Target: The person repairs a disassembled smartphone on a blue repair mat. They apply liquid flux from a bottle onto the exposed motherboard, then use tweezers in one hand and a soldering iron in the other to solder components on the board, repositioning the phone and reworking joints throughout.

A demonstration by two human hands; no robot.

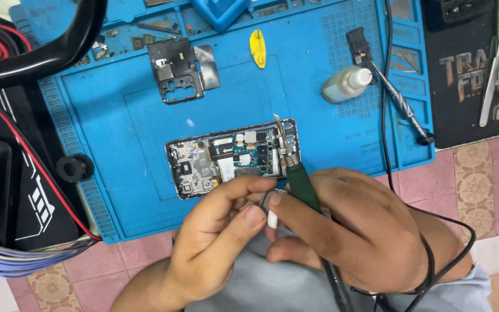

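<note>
An opened phone point(226, 159) with its circuit board bare lies on a blue work mat point(116, 133). My right hand point(365, 231) grips a green-handled soldering iron point(302, 184); its metal tip rests on the board near the phone's right end. My left hand point(226, 237) holds the phone's near end between thumb and fingers, just left of the iron's handle. The iron's black cable runs back over my right wrist.
On the mat lie a black phone frame piece point(175, 70), a yellow pick point(257, 48), a white squeeze bottle point(346, 84) and a dark hand tool point(402, 107). Black equipment with red wires point(24, 150) stands at left. A black mat point(475, 69) sits at right.
</note>
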